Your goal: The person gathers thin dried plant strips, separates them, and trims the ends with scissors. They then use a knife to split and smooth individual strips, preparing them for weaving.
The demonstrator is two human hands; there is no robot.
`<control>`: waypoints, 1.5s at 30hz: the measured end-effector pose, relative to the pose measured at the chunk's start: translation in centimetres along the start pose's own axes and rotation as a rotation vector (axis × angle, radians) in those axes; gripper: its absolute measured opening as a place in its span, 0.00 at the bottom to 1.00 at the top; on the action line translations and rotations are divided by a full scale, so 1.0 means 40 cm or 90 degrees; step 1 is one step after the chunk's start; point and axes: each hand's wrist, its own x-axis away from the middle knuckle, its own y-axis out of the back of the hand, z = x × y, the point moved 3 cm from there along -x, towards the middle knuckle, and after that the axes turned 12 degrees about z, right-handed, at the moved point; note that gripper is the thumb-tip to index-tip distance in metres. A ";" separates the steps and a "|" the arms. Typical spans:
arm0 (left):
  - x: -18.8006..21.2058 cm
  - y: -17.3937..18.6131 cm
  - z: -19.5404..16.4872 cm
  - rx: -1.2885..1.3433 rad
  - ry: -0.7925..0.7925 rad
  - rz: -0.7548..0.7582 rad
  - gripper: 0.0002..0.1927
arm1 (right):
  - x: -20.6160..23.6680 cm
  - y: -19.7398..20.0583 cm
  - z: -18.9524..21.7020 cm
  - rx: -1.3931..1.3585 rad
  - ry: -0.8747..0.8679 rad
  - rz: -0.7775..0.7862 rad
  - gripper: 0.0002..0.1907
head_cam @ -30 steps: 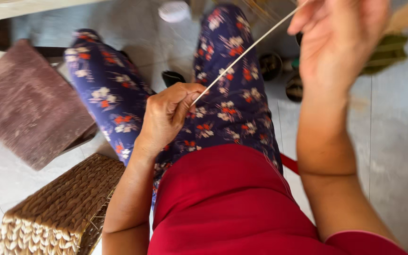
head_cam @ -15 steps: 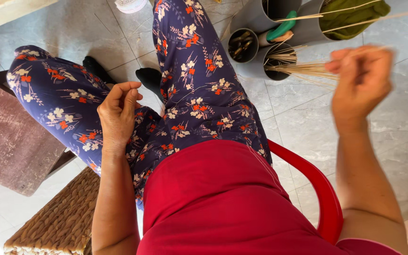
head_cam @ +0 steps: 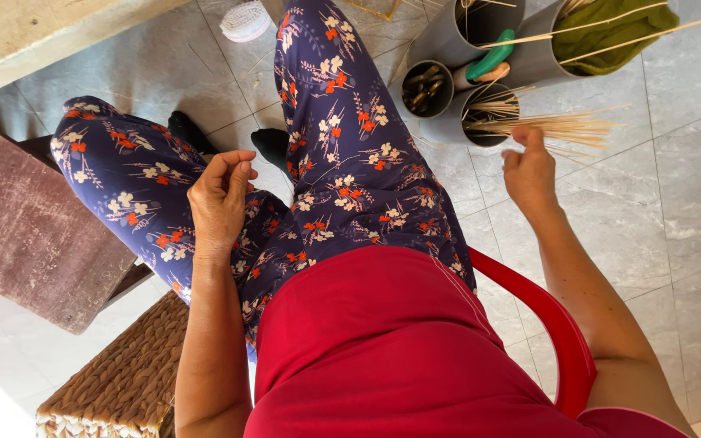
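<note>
The floor point(head_cam: 691, 186) is laid with large grey marbled tiles, paler and brightly lit at the near left. A red plastic chair point(head_cam: 557, 324) stands on it at the near right. To the left sit a worn brown wooden stool point(head_cam: 34, 231) and, nearer, a woven basket point(head_cam: 115, 381). A pale stone ledge point(head_cam: 34, 36) crosses the far left corner.

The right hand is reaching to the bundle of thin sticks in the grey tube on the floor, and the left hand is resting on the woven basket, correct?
Not quite. The right hand is at the thin sticks in the grey tube, but the left hand is not on the woven basket. The head view shows it raised over the lap, fingers curled, nothing visible in it.
</note>
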 end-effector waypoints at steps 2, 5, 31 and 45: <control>0.001 0.003 0.006 -0.006 0.001 0.000 0.07 | -0.006 0.011 -0.018 0.103 -0.079 0.060 0.20; -0.001 0.012 0.013 0.008 -0.016 -0.003 0.07 | -0.003 0.056 0.011 0.243 -0.235 0.188 0.15; -0.159 0.441 0.022 0.209 -0.016 -0.129 0.10 | -0.407 -0.595 1.416 0.102 0.624 0.106 0.19; -0.464 0.848 0.163 0.034 -0.086 -0.380 0.07 | -0.724 -0.896 1.642 0.467 0.480 0.139 0.28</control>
